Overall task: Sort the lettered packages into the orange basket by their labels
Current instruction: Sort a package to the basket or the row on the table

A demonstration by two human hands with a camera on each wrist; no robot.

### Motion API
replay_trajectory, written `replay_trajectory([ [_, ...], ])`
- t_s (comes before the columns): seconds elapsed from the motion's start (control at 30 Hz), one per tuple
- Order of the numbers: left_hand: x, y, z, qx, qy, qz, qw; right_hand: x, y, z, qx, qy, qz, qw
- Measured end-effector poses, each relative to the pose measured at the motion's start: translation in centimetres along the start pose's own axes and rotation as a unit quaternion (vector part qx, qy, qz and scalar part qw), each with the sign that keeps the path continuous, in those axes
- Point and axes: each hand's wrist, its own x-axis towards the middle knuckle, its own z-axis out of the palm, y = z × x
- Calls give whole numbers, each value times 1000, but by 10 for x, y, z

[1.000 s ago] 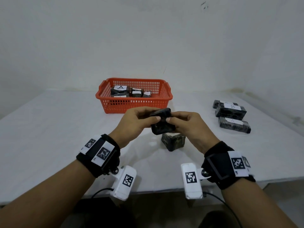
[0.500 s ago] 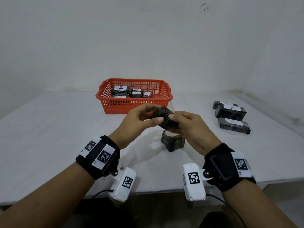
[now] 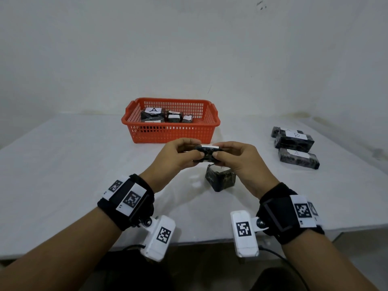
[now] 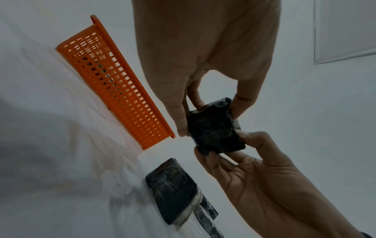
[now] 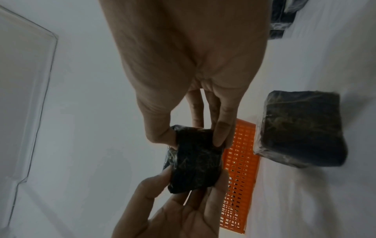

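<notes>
The orange basket (image 3: 170, 131) sits far back on the table, some packages already inside. In front, the left hand (image 3: 170, 157) and right hand (image 3: 241, 159) pinch one small package (image 3: 206, 153) between fingertips, likely to read its label.

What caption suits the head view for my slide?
Both hands pinch a dark wrapped package before the orange basket of labelled packages.

Head view looks down; both wrist views closely share the basket (image 3: 170, 131).
</notes>
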Motion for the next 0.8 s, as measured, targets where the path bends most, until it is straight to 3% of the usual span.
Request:
replay_trajectory([
  [0.2, 0, -1, 5, -14, 42, -3, 999, 4, 1, 4, 47, -23, 37, 998],
  [0.3, 0, -2, 8, -6, 33, -7, 999, 4, 3, 8, 59, -15, 47, 997],
  [0.43, -1, -3, 11, -73, 7, -29, 997, 5, 9, 11, 39, 9, 29, 999],
  [0.63, 1, -5, 11, -62, 49, -5, 997, 3, 9, 9, 46, -16, 14, 999],
  [0.8, 0, -4, 11, -72, 29, -16, 997, 2, 5, 6, 19, 6, -4, 1000],
])
